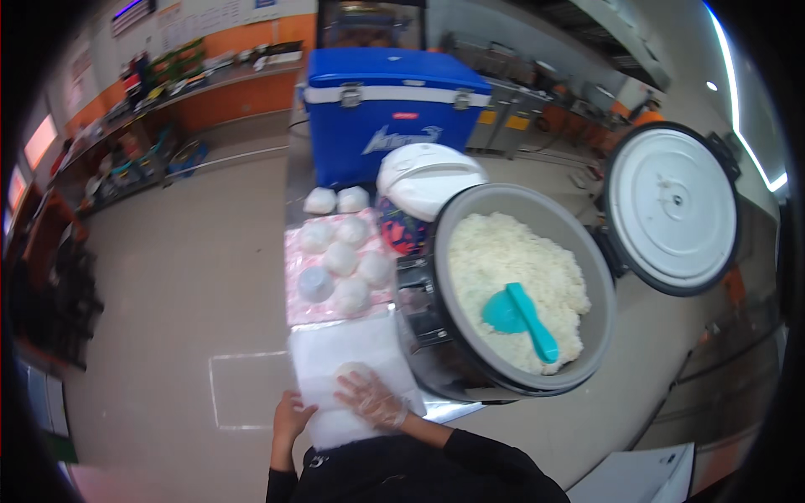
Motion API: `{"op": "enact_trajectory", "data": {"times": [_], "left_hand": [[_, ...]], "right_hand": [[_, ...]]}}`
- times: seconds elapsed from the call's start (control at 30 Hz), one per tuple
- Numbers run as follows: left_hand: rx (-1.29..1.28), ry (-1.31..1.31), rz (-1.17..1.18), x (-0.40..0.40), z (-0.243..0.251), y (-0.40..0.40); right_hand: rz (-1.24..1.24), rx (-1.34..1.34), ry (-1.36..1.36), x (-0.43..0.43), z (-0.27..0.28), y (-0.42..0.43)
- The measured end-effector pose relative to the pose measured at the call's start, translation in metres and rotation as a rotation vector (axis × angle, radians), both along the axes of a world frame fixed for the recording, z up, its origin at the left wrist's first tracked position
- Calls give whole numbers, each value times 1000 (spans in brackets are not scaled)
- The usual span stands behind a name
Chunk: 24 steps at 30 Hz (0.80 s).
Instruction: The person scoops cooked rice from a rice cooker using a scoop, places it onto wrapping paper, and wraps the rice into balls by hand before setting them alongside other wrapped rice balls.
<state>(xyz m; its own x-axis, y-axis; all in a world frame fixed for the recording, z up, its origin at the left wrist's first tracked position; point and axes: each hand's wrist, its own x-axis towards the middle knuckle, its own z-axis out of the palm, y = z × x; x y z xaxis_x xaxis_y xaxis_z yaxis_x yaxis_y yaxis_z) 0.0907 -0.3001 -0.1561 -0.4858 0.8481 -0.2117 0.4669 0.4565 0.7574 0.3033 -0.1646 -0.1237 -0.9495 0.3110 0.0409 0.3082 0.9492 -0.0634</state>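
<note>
My right hand, in a clear plastic glove, lies on a stack of white sheets with its fingers apart. Its fingertips touch a pale lump of rice, partly covered by them. My bare left hand is at the stack's left edge, thumb over the paper; whether it pinches a sheet cannot be told. Beyond lie several white wrapped balls on a pink patterned cloth. To the right stands a large cooker pot of cooked rice, a turquoise rice paddle lying in it.
Behind the cloth are two more white wrapped balls and a white-lidded container. A blue cooler box stands at the back. The cooker's round lid is raised on the right. Tiled floor lies left.
</note>
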Motion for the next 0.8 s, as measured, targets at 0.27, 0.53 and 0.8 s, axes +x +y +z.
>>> {"op": "enact_trajectory", "data": {"times": [0.27,0.53,0.8], "left_hand": [[84,-624,429,18,43,28],[289,-348,264,-5,23,85],[422,-117,-209,-40,35,155]], "right_hand": [[-12,-181,-143,4,10,0],[-28,-240,-152,-1,13,-3],[1,-108,-12,1,19,1]]}}
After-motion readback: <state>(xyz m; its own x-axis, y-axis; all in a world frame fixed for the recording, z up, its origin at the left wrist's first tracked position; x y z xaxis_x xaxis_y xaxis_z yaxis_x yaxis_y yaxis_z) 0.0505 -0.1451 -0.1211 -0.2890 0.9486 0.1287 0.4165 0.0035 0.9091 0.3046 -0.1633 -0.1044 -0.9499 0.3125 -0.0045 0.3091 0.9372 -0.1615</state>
